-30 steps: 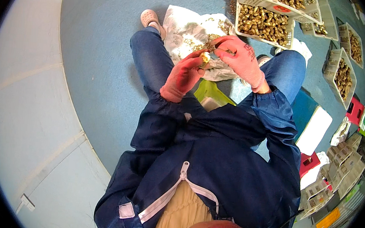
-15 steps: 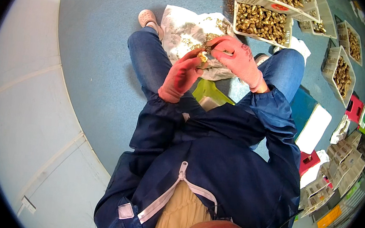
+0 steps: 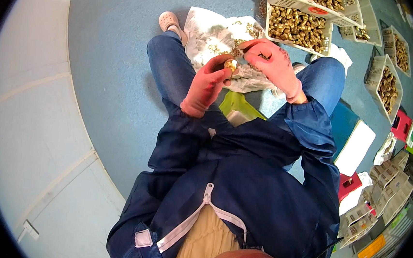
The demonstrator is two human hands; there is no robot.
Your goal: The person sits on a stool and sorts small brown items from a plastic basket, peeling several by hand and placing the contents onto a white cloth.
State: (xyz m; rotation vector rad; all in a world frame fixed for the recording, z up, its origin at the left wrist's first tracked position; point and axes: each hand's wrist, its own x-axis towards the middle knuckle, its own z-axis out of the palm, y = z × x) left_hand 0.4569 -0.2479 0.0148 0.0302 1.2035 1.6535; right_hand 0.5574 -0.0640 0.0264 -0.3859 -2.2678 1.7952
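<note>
My left hand [image 3: 205, 84], in a pink glove, pinches a small rounded bulb-like piece [image 3: 230, 64], golden brown with a white patch. To its right, my right hand [image 3: 275, 72], also gloved, has its fingers curled and apart from that piece. A small dark shape shows at those fingers; what it is, I cannot make out. Both hands hang over a white cloth [image 3: 197, 37] scattered with brown crumbs and scraps. Below them, between my legs, part of a yellow-green container [image 3: 232, 103] is visible.
A white crate [image 3: 295, 45] of brown bulb-like pieces stands beyond my right hand, with another crate [image 3: 294, 1] overlapping it. Further filled crates [image 3: 373, 76] line the right side. A blue box with a white top [image 3: 355, 148] sits beside my right leg. A pale wall [image 3: 29, 95] runs along the left.
My right hand has drawn slightly away from the piece and turned, its fingers curling more. The piece in my left hand shows more fully now, with its white patch up.
</note>
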